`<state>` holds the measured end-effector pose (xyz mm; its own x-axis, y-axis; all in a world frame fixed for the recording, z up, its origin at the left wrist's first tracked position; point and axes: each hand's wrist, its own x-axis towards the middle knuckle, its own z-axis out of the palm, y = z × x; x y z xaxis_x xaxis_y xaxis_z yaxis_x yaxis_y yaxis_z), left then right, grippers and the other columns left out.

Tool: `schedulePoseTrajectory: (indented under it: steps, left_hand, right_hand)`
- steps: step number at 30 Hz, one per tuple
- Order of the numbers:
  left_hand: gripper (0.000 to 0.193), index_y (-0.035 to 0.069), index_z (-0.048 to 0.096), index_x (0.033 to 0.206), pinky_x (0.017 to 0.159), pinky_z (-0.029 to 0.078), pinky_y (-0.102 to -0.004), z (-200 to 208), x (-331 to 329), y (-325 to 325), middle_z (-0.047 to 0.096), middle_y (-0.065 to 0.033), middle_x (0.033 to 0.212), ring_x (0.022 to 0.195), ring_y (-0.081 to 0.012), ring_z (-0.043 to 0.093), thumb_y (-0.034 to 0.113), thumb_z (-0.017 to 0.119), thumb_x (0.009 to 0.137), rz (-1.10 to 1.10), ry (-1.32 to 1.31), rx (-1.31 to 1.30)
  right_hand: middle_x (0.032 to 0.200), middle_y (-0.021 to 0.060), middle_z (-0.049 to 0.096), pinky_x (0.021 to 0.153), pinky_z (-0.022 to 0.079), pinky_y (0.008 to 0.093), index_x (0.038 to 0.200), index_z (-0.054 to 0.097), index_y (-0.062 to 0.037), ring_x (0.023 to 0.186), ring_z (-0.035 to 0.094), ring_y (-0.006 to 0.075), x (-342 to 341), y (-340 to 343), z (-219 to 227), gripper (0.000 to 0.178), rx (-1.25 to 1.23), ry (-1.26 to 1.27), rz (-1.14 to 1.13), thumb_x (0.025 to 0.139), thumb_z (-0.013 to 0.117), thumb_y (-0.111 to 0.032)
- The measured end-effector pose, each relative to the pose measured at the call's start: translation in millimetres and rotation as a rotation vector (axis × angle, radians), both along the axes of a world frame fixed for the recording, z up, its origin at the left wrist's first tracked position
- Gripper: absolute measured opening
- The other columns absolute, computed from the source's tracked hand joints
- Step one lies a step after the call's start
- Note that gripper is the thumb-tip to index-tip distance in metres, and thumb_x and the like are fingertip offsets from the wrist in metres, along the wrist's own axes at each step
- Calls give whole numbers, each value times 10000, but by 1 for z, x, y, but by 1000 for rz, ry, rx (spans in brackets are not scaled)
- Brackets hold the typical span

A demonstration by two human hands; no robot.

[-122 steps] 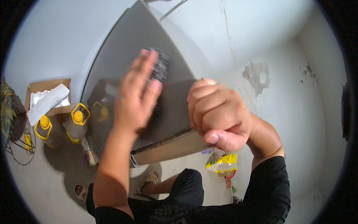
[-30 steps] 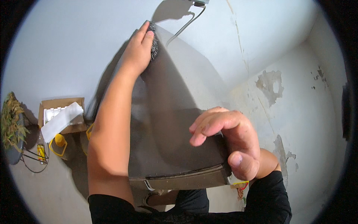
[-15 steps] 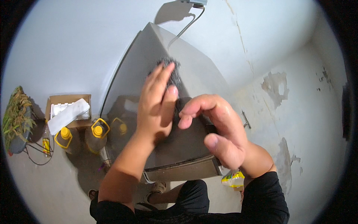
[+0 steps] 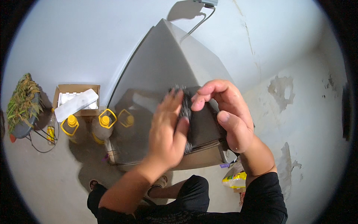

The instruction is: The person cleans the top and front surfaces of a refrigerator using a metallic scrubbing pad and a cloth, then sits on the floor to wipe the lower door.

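Note:
A grey, glossy fridge-like cabinet [image 4: 141, 78] fills the middle. My left hand [image 4: 166, 136] is over its dark face, blurred by motion, with the fingers stretched forward and the thumb to the right. Under and beside those fingers is a dark cloth [image 4: 185, 108] with silvery speckles, pressed against the surface; blur hides its exact kind and how it is gripped. My right hand [image 4: 227, 114] hovers just right of the cloth, fingers curved and apart from the thumb, with nothing in it.
Yellow-capped jugs [image 4: 104, 125] stand left of the cabinet. Behind them a carton [image 4: 61, 91] holds white foam. Dried plants [image 4: 24, 99] lie on a dark stool at far left. A yellow packet [image 4: 235, 180] is by my right elbow. A cord [image 4: 197, 24] runs up the wall.
My left hand and the speckled cloth have moved down the surface, toward me. My right hand has shifted slightly up in the picture, still curved. The whole view has shifted a little.

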<state>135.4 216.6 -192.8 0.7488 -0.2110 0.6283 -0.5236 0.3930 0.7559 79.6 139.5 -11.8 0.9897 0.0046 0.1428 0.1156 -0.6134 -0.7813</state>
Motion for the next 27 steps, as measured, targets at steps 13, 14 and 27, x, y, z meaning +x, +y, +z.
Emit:
schedulePoseTrajectory:
  steps: [13, 14, 27]
  left_hand:
    - [619, 87, 447, 1590, 1240, 323, -434, 14, 234, -100, 471, -203, 1609, 1493, -367, 437, 441, 421, 1082, 46, 350, 59]
    - [619, 106, 448, 1594, 1240, 322, -437, 15, 245, -106, 469, -198, 1612, 1494, -366, 435, 449, 419, 1080, 48, 394, 101]
    - [544, 31, 466, 1556, 1217, 341, -477, -26, 109, -62, 490, -260, 1563, 1463, -442, 444, 332, 455, 1103, 191, 25, -48]
  right_hand:
    - [1187, 152, 609, 1042, 419, 364, 1378, 456, 71, 1107, 569, 226, 0, -23, 4, 522, -41, 41, 218, 932, 540, -188]
    - [1187, 154, 610, 1039, 420, 360, 1379, 457, 73, 1104, 570, 226, 0, -24, 4, 519, -34, 39, 221, 939, 541, -188]
    - [1115, 128, 616, 1104, 388, 390, 1326, 504, 36, 1123, 557, 232, 7, 2, 6, 555, -52, 45, 34, 881, 544, -293]
